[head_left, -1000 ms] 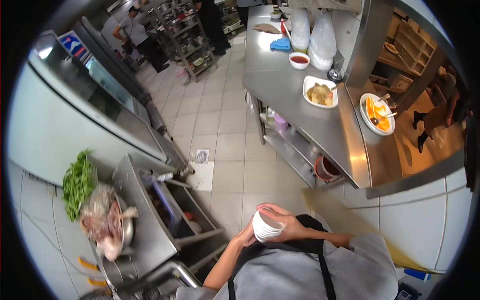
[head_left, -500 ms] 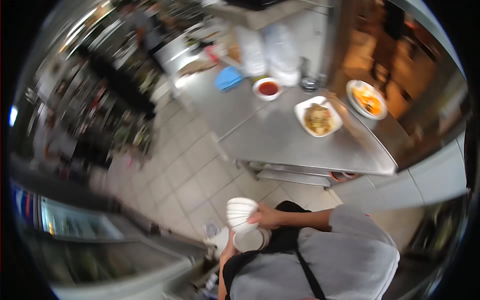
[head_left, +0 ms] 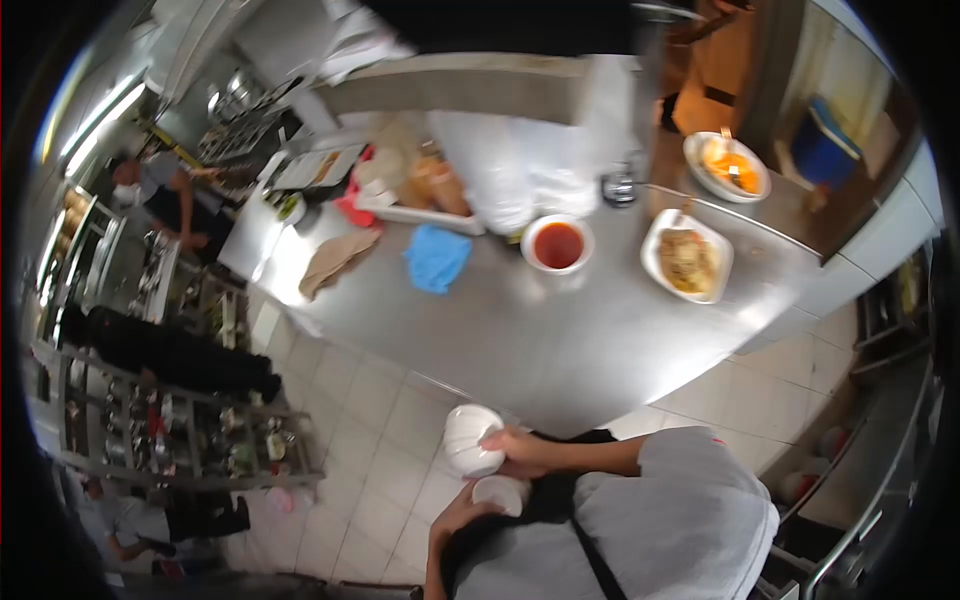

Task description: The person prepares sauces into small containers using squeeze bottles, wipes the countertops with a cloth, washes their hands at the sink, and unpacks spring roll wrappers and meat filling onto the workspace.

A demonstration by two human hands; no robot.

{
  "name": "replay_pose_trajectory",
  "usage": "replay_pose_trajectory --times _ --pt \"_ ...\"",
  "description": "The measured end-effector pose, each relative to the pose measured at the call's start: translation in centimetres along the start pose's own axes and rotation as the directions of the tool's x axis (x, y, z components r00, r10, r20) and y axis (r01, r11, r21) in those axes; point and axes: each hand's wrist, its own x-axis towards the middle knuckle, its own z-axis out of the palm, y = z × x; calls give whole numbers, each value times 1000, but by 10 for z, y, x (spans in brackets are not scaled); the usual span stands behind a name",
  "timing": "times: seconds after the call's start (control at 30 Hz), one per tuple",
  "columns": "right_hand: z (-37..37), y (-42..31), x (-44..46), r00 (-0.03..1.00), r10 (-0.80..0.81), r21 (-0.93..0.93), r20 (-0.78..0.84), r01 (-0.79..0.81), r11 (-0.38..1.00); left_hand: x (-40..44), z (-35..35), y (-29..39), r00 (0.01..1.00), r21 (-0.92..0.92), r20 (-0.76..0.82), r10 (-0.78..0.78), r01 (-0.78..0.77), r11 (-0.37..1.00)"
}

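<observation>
My right hand (head_left: 525,452) grips a stack of white bowls (head_left: 472,440), fingers closed on its side. Just below, my left hand (head_left: 463,517) is wrapped around a smaller white bowl or stack of them (head_left: 499,494), held near the apron; how many are nested cannot be told. Both stacks are in front of the steel counter's (head_left: 480,350) near edge. On that counter stand a white bowl of red sauce (head_left: 558,246) and a squarish white dish of food (head_left: 686,256).
A blue cloth (head_left: 436,258), a brown cloth (head_left: 338,262) and a white tray (head_left: 425,213) with containers lie on the counter. An oval dish of orange food (head_left: 726,167) sits on the pass ledge. A co-worker (head_left: 175,200) stands at left, near shelving (head_left: 180,430).
My view has turned and come closer to the counter, so more of its left side shows. Both hands still hold the white bowls.
</observation>
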Motion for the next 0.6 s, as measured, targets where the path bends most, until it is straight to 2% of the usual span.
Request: replay_pose_trajectory --times 0.03,0.1,0.13,0.17,0.2,0.23,0.3,0.37,0.43,0.53,0.6 --pt "10 -6 16 998 -8 -9 -67 7 1000 24 -34 -40 986 175 12 164 -164 971" --pt "24 -26 51 982 -2 -215 -187 -39 976 27 -78 -49 998 -152 -61 -34 25 988" --pt "29 -33 72 975 -187 -336 -123 137 932 23 -88 -36 996 -334 -58 62 -78 939" --pt "33 -44 95 929 -369 -443 -35 317 839 24 -96 -18 983 -498 -67 169 -180 848" --pt "49 -63 112 875 -484 -540 7 411 735 26 -108 0 957 -640 -90 274 -267 721" --pt "66 -85 132 801 -595 -618 64 500 606 28 -126 17 941 -684 -132 311 -314 658" --pt "73 -118 205 692 -691 -734 210 578 356 38 -184 51 902 -744 -200 383 -394 539" --pt "88 -154 280 495 -786 -841 371 538 -58 59 -262 89 812 -532 -304 498 -578 618" --pt "95 -182 364 376 -829 -848 414 490 -201 92 -344 141 805 -506 -394 443 -592 627" --pt "85 -216 489 304 -925 -932 230 343 -119 158 -448 234 725 -342 -453 518 -678 651" --pt "79 -227 537 211 -967 -983 145 146 -115 199 -493 282 705 -289 -472 530 -692 662"
